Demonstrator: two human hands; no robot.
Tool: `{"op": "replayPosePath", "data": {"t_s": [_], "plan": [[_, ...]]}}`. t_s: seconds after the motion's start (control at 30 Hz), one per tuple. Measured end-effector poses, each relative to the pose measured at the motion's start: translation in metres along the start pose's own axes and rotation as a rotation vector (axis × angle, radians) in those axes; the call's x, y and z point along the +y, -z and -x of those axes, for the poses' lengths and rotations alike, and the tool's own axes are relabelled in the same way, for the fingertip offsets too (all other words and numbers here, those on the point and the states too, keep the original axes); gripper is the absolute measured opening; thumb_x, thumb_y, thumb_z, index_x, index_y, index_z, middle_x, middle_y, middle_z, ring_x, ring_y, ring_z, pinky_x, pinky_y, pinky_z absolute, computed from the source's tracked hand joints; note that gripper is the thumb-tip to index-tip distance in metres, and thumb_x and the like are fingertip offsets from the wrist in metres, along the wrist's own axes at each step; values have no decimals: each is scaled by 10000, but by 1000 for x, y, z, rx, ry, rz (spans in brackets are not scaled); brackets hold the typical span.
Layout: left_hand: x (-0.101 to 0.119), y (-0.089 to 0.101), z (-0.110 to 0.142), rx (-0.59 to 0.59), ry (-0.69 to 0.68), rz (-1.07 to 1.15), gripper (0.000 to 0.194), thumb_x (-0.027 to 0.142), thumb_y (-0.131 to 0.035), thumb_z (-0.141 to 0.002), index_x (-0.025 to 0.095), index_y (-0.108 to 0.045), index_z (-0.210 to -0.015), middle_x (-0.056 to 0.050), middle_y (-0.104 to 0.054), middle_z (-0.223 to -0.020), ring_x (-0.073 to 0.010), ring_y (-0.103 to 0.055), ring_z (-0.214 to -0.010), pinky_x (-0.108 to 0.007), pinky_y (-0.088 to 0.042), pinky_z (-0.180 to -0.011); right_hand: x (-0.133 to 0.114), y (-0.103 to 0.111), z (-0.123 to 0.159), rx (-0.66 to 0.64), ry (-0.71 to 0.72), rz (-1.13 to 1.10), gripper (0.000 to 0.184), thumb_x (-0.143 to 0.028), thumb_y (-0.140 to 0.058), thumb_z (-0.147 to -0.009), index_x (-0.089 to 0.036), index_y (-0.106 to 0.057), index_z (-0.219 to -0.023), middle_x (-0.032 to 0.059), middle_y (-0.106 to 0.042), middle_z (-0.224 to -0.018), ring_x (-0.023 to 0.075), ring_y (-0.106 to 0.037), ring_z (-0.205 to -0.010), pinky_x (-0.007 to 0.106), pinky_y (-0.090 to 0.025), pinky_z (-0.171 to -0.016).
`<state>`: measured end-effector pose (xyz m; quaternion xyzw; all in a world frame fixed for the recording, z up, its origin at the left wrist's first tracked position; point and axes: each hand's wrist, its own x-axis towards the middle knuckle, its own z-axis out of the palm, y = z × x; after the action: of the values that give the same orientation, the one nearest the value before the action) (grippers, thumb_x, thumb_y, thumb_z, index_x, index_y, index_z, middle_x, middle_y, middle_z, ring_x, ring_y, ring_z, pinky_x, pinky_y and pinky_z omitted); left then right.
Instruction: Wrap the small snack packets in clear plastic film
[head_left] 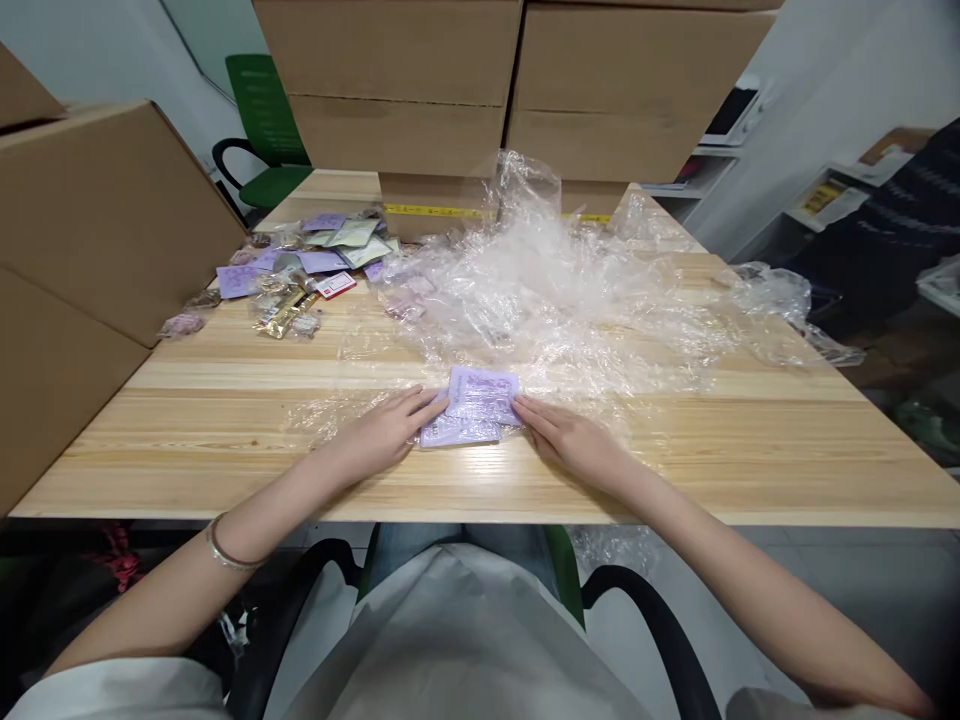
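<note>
A purple printed packet in shiny clear film lies on top of another purple packet, the two partly overlapping near the table's front edge. At the upper packet's left edge, the fingertips of my left hand press against it. My right hand has its fingers together on the right edge, so the packet is held between both hands. Its thumb is partly hidden beneath the palm. Crumpled clear plastic film spreads just beyond the packets, and some lies by my left fingers.
A pile of small purple, green and gold packets sits at the back left. Large cardboard boxes stand at the left and along the back. More film hangs over the right edge. Behind the table is a green chair.
</note>
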<state>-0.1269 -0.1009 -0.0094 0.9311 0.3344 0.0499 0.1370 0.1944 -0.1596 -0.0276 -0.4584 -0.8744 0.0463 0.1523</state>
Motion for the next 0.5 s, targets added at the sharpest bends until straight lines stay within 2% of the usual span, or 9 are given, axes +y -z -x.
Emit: {"op": "replayPosePath", "data": {"t_s": [0.13,0.27,0.37,0.5], "plan": [[-1,12,7,-29,40,50,614,71,-365,-926,270,-401,-1505,-61,-373,-1584,-237,-376,-1446,-463,-372,-1155,4,3,-3,-25,36,93,524,-60,-465,-931,-167,-497,-1443,125,-552,-1420,252,-540,-1311,476,-503,-1065],[7,32,24,-105,22,199,558,155,-399,-978,347,-390,-1502,-3,-362,-1576,-210,-422,-1419,-443,-377,-1156,-9,16,9,7,64,107,543,22,-440,-901,-119,-503,-1421,161,-595,-1371,260,-603,-1246,455,-560,-993],[12,45,41,-173,17,355,502,220,-439,-997,417,-439,-1459,41,-410,-1544,-201,-477,-1380,-418,-406,-1138,-26,28,25,-24,64,44,570,43,-429,-885,-164,-506,-1410,132,-662,-1297,238,-677,-1133,421,-603,-904],[12,60,51,-304,94,568,411,332,-485,-995,393,-536,-1398,17,-507,-1487,-226,-505,-1360,-426,-421,-1118,-38,38,35,-96,-14,-102,516,12,-425,-881,-217,-555,-1324,83,-725,-1172,210,-725,-986,360,-615,-782]]}}
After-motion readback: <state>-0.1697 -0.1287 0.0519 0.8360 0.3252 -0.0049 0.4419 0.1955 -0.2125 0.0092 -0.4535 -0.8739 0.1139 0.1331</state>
